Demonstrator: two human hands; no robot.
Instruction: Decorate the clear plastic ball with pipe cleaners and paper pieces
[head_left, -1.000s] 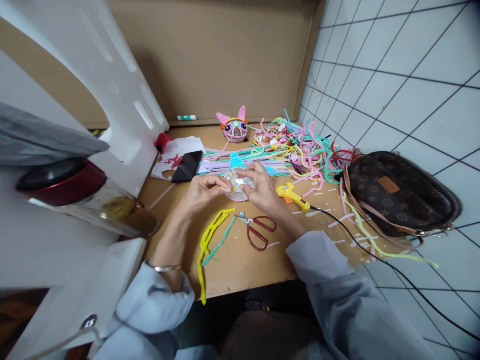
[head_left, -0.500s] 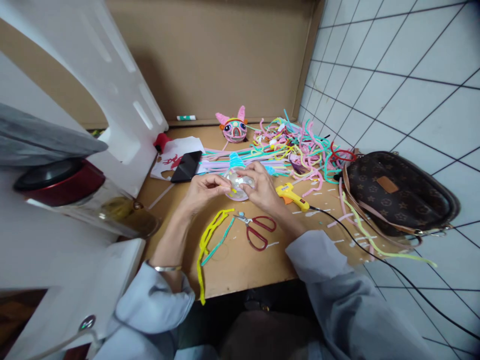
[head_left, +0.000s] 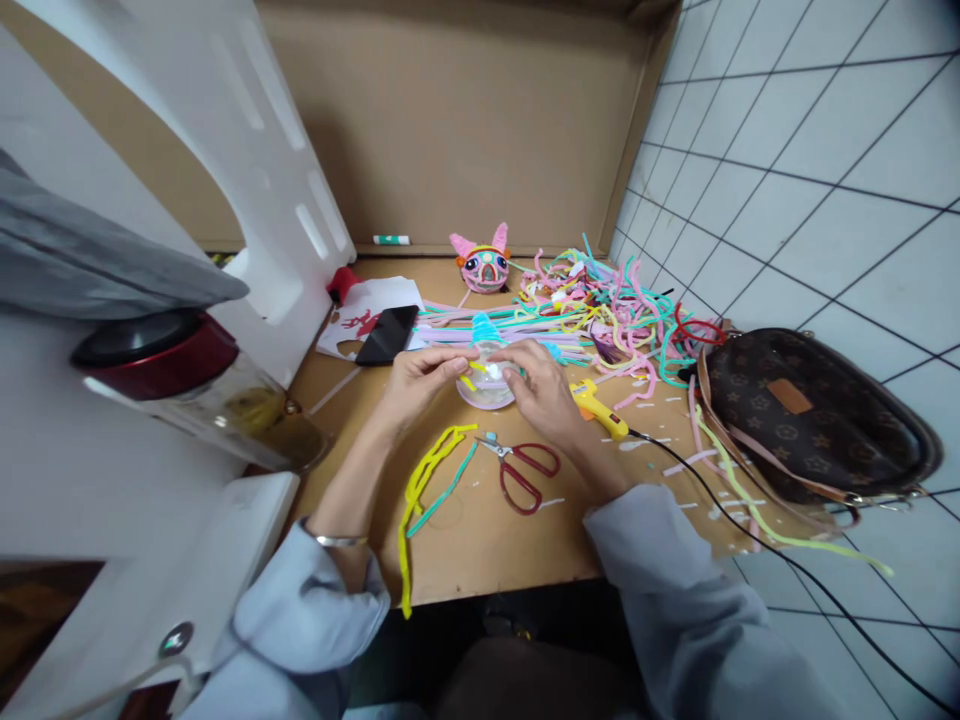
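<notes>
In the head view, my left hand (head_left: 424, 385) pinches a short yellow pipe cleaner (head_left: 469, 382) between thumb and fingertips, at the left side of a clear plastic ball (head_left: 480, 395). Closed over the ball's upper right is my right hand (head_left: 544, 390), with index finger and thumb near a small white spot I cannot make out. A light blue fuzzy piece (head_left: 484, 327) rises behind the ball. Below my hands lie red-handled scissors (head_left: 529, 475), several yellow pipe cleaners (head_left: 427, 475) and a teal pipe cleaner (head_left: 444, 490).
A yellow glue gun (head_left: 600, 410) with a black cord lies right of my hand. Behind are a phone (head_left: 386, 335), a pink-eared animal head (head_left: 484, 268) and a heap of coloured pipe cleaners (head_left: 600, 300). A brown bag (head_left: 817, 410) and a glass bottle (head_left: 247, 400) flank the table.
The view has shifted slightly, so everything sits a bit further right and lower. My right fingers have moved on the ball, and more of the yellow pipe cleaner shows between my hands.
</notes>
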